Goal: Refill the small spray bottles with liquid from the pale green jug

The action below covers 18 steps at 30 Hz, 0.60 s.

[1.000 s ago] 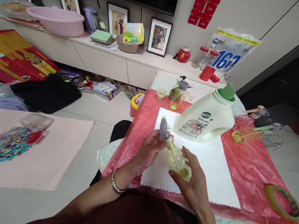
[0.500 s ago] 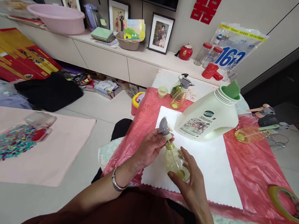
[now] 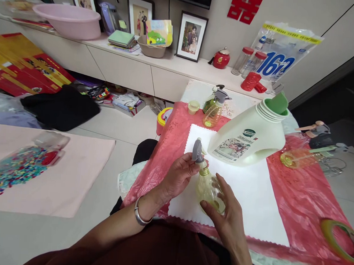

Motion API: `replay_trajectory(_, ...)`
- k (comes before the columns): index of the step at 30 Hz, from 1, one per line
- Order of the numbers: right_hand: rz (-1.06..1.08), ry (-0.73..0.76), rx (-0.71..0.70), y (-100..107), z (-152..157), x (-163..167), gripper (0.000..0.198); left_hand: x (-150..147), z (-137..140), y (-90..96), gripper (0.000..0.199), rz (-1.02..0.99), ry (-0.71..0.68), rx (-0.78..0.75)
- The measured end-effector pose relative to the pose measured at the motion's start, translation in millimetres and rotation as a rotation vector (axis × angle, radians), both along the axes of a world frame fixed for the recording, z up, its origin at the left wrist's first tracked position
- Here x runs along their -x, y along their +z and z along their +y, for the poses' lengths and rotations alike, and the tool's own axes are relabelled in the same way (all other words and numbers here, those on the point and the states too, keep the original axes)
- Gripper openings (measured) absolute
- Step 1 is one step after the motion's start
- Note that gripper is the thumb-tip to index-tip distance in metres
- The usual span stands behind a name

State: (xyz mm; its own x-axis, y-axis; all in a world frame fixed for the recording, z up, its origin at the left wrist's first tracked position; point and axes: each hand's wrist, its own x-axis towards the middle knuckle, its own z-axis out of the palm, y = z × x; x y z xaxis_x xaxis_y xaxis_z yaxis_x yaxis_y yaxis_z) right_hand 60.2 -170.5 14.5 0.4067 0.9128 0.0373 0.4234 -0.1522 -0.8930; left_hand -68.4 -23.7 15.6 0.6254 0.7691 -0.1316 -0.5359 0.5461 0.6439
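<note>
A clear yellowish spray bottle [image 3: 206, 189] stands upright, slightly tilted, over the white sheet [image 3: 259, 204]. My right hand [image 3: 227, 212] grips its round body from the right, thumb in front. My left hand [image 3: 180, 174] is closed around the collar of the grey spray head [image 3: 197, 151], which sits at the threaded neck; whether it is fully seated I cannot tell. Just beyond stands a large pale green jug [image 3: 239, 135] with a green piece [image 3: 278, 103] in its open mouth. Behind it are another yellow spray bottle [image 3: 212, 114] and a small cup [image 3: 193, 107].
Pink plastic film [image 3: 164, 155] covers the table under the sheet. On the right lie another spray bottle [image 3: 297, 157] and a roll of tape [image 3: 329, 231]. A second table [image 3: 82, 175] at left holds colourful bits [image 3: 23, 168]. A shelf [image 3: 118, 62] runs along the wall.
The spray head has come down onto the bottle's neck; the tube between them no longer shows as a gap. My right hand keeps its hold on the bottle. The view has shifted slightly.
</note>
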Motion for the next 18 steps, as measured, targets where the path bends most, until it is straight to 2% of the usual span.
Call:
replay_trajectory(8, -0.006, -0.002, -0.031, -1.1, -0.5, -0.1, 0.068, -1.0, -4.1, -0.6, 0.032, -0.01, -0.031, 0.022)
replay_trajectory(18, -0.002, -0.013, -0.05, -5.4, -1.6, 0.8, 0.068, -1.6, -6.6, -3.0, 0.033, -0.017, -0.055, -0.019)
